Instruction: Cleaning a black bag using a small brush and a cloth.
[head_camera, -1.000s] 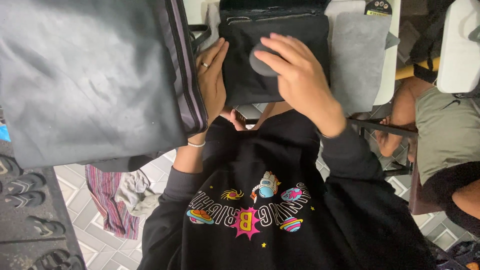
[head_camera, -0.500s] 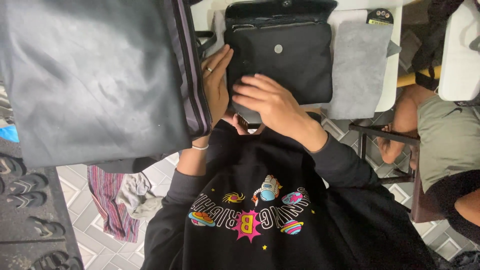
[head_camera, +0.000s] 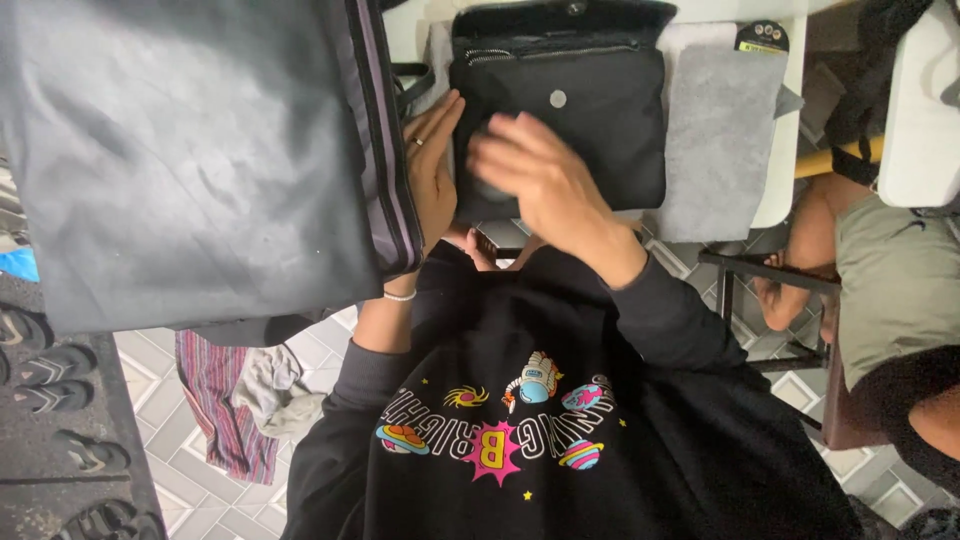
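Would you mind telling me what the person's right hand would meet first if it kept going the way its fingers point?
The right hand points left across the black bag; it would probably meet the left hand at the bag's edge first, though depth is unclear.

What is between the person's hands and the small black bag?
Nothing visible. The right hand lies right on the front of the black bag, and the left hand touches its left edge. The big dark bag hangs to the left, not between them.
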